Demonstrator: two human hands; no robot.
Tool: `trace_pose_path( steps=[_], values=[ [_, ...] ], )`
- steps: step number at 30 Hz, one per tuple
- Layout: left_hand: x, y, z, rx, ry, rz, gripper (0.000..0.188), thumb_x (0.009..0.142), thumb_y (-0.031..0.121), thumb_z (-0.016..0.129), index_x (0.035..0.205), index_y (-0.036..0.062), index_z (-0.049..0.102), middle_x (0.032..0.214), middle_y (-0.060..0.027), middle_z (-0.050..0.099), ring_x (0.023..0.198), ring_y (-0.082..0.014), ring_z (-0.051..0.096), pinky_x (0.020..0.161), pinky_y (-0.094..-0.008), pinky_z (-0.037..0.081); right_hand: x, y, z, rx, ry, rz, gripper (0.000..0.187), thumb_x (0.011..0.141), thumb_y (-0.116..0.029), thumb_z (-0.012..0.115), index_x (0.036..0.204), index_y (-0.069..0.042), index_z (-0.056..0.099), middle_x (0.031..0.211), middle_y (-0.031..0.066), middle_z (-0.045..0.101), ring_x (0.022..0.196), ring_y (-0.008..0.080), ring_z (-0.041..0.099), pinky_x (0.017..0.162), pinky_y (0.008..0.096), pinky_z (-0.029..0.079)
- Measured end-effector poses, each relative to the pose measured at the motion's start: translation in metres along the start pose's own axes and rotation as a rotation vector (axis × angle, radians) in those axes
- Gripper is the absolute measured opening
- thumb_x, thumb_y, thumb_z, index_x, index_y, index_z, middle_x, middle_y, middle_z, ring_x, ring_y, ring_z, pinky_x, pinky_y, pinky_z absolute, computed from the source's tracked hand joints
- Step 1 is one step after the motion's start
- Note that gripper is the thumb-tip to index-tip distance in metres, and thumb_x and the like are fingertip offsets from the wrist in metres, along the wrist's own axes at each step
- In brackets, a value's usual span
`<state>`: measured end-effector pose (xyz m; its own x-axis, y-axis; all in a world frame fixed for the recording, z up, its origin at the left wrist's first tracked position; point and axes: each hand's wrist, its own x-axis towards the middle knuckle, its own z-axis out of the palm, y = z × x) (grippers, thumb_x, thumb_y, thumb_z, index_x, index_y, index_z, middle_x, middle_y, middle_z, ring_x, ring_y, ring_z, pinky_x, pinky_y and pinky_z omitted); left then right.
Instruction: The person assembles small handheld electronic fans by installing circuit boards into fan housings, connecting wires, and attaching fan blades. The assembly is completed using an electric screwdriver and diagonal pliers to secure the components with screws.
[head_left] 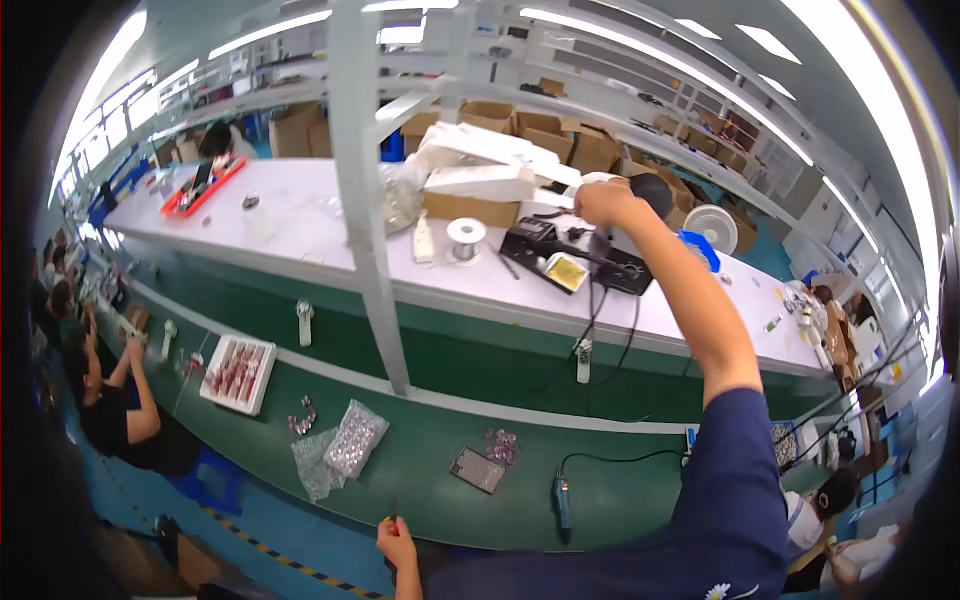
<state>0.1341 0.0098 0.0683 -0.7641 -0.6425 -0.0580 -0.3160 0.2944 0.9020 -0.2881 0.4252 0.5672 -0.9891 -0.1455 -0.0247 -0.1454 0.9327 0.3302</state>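
My right hand (605, 203) reaches across to the raised white bench, its fingers curled above a black soldering station (628, 277) with a yellow sponge (567, 272). Whatever those fingers grip is hidden; black cables hang below. Low at the front edge, my left hand (397, 545) is closed around a small tool with a red and yellow handle (390, 523), its kind unclear. On the green worktop lie a perforated metal tray (477, 470), a heap of small purplish parts (503, 446) and a teal electric screwdriver (563, 505) on a black cord.
A clear bag of small parts (357, 440) and a white tray of reddish parts (238, 375) lie to the left. A solder spool (465, 240) and a white bottle (423, 240) stand on the upper bench. A grey post (365, 200) rises between. A co-worker (110, 400) sits at left.
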Motion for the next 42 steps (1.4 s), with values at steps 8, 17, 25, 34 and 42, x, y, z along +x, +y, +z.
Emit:
trace_pose_path(
  steps=[8, 17, 25, 34, 42],
  values=[
    [-0.001, 0.03, -0.095, 0.067, 0.274, -0.195, 0.023, 0.089, 0.012, 0.07, 0.078, 0.0005, 0.053, 0.062, 0.0008, 0.049, 0.055, -0.0067, 0.043, 0.049, -0.0262, 0.036, 0.157, 0.071, 0.122, -0.155, -0.095, -0.133, 0.042, 0.074, -0.023, 0.072, 0.113, -0.008, 0.066, 0.114, 0.0211, 0.067, 0.107, 0.0369, 0.064, 0.092, 0.0439, 0.052],
    [0.013, 0.055, -0.077, -0.208, 0.24, -0.174, 0.021, 0.093, 0.013, 0.068, 0.08, 0.0019, 0.055, 0.064, 0.0001, 0.057, 0.058, -0.0051, 0.052, 0.051, -0.0226, 0.039, 0.121, 0.038, 0.093, -0.247, 0.082, -0.229, 0.035, 0.076, -0.017, 0.065, 0.108, -0.005, 0.062, 0.102, 0.0199, 0.069, 0.098, 0.0377, 0.066, 0.087, 0.0476, 0.053],
    [0.143, 0.225, -0.074, -0.297, -0.052, 0.267, 0.015, 0.092, 0.011, 0.066, 0.088, -0.0013, 0.058, 0.068, -0.0007, 0.055, 0.062, -0.0085, 0.049, 0.058, -0.0268, 0.042, 0.061, 0.072, 0.062, -0.03, 0.499, -0.281, 0.012, 0.089, -0.019, 0.057, 0.095, -0.009, 0.056, 0.088, 0.0135, 0.065, 0.081, 0.0378, 0.065, 0.068, 0.0498, 0.05],
    [0.371, 0.477, 0.017, 0.614, 0.005, 0.797, 0.037, 0.078, 0.035, 0.066, 0.082, -0.0017, 0.066, 0.087, -0.0248, 0.068, 0.084, -0.0414, 0.068, 0.075, -0.047, 0.054, -0.04, 0.06, 0.018, 0.056, 0.914, -0.109, 0.015, 0.09, -0.009, 0.062, 0.105, -0.01, 0.063, 0.09, 0.012, 0.063, 0.074, 0.0308, 0.065, 0.065, 0.0349, 0.052],
    [0.416, 0.467, 0.073, 0.73, 0.033, 0.948, 0.031, 0.081, 0.033, 0.065, 0.089, 0.0033, 0.071, 0.089, -0.0201, 0.071, 0.086, -0.0378, 0.07, 0.078, -0.0462, 0.056, -0.205, -0.067, 0.051, 1.035, 1.017, -0.006, 0.017, 0.1, -0.007, 0.056, 0.107, 0.006, 0.064, 0.087, 0.008, 0.064, 0.07, 0.0107, 0.057, 0.067, 0.0229, 0.046]
  ],
)
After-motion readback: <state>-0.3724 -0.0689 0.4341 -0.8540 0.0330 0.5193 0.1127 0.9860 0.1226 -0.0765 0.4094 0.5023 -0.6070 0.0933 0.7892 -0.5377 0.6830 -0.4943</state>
